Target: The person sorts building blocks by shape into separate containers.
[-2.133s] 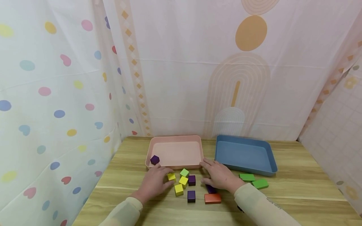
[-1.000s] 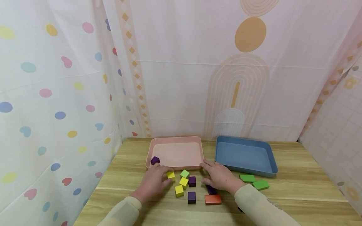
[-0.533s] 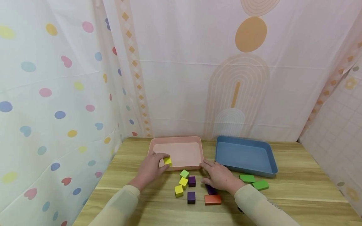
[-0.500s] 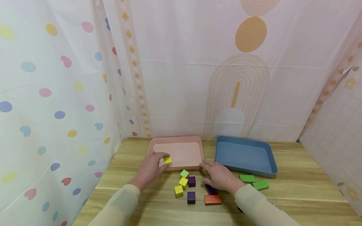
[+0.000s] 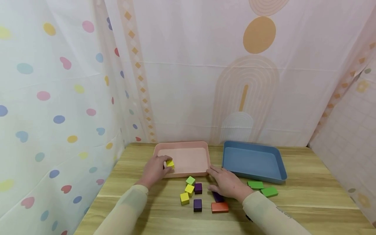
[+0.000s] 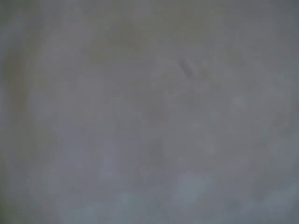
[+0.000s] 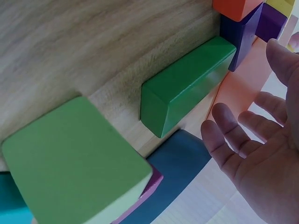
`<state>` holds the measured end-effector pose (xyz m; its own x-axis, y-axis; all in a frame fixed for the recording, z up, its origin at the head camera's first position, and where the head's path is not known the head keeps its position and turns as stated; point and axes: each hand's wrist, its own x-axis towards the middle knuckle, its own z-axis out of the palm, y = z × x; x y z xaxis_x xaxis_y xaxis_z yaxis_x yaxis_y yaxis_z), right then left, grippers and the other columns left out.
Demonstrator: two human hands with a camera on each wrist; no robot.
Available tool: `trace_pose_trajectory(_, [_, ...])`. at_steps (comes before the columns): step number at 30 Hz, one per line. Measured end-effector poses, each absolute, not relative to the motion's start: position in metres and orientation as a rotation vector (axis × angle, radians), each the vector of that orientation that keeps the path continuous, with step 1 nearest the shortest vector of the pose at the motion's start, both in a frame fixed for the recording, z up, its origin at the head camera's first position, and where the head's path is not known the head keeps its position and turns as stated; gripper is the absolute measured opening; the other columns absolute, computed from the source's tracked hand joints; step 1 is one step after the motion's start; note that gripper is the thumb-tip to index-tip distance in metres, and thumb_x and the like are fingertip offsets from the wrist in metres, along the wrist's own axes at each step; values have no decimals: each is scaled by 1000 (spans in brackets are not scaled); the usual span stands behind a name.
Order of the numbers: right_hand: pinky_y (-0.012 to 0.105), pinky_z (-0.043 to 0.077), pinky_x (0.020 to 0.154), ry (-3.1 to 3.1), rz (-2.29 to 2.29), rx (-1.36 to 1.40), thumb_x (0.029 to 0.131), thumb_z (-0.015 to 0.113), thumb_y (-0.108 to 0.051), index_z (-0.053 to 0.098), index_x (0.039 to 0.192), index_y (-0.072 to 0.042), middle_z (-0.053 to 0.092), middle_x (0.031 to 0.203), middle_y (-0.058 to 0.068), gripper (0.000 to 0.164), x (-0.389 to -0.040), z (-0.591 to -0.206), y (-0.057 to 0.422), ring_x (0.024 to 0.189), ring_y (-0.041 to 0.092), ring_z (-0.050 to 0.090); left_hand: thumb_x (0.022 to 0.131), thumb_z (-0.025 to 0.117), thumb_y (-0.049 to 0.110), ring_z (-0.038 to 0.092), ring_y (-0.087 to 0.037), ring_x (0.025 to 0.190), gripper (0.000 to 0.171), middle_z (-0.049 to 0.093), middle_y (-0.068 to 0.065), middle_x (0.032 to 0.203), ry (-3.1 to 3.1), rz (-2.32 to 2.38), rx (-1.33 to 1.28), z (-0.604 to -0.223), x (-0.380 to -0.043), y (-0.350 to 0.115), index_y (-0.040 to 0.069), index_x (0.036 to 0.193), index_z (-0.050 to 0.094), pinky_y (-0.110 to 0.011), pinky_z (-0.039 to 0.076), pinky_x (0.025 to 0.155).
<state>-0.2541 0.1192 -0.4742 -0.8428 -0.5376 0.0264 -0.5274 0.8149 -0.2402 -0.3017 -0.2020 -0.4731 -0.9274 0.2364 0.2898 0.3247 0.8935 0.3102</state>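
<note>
In the head view my left hand (image 5: pixel 154 170) reaches over the front left of the pink tray (image 5: pixel 191 158). It pinches a yellow cube (image 5: pixel 170 164) between thumb and fingers, inside the tray's outline. Whether the cube touches the tray floor I cannot tell. My right hand (image 5: pixel 227 183) has its fingertips at the tray's front right corner. Its palm and relaxed fingers, holding nothing, show in the right wrist view, beside a green block (image 7: pixel 184 88). A purple block (image 5: pixel 218 196) is partly covered by that hand. The left wrist view is only a blur.
Two yellow cubes (image 5: pixel 184 198), a light green cube (image 5: pixel 190 180) and two purple cubes (image 5: pixel 197 205) lie before the pink tray. A red-orange block (image 5: pixel 219 207) lies nearer. The blue tray (image 5: pixel 277 163) stands right, with green blocks (image 5: pixel 269 191) in front.
My left hand picked up a yellow cube from the table and carried it up and left over the pink tray. It now covers most of the purple piece there. The right hand stayed put.
</note>
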Motion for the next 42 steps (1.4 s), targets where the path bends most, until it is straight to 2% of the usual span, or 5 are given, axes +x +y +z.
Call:
trace_pose_trajectory(4, [56, 35, 107, 2955, -366, -868, 93, 66, -46, 47, 148, -13, 39, 154, 11, 67, -254, -474, 119, 132, 43, 45, 80, 84, 31, 54, -13, 76, 38, 67, 6, 90, -2851, -549, -368, -476, -304, -203, 14, 112, 73, -35, 48, 71])
trace_pose_trajectory(12, [56, 35, 107, 2949, -373, -864, 93, 67, -45, 47, 148, -12, 39, 155, 12, 67, -253, -473, 118, 132, 44, 45, 81, 84, 32, 53, -22, 85, 36, 72, 0, 103, -2851, -538, -322, -483, -304, -205, 13, 110, 74, -43, 48, 79])
trace_pose_trajectory(29, [56, 35, 107, 2965, -363, -930, 93, 67, -45, 46, 148, -10, 39, 154, 14, 68, -253, -474, 120, 133, 41, 45, 81, 83, 34, 57, -26, 95, 38, 72, 0, 105, -2893, -537, -269, -486, -307, -207, 12, 110, 74, -44, 48, 86])
trace_pose_trajectory(42, [55, 35, 107, 2955, -373, -910, 92, 69, -45, 47, 147, -10, 39, 154, 14, 69, -253, -474, 119, 134, 38, 45, 78, 85, 30, 57, -21, 86, 39, 70, 0, 96, -2952, -572, -231, -480, -307, -204, 10, 109, 73, -42, 49, 80])
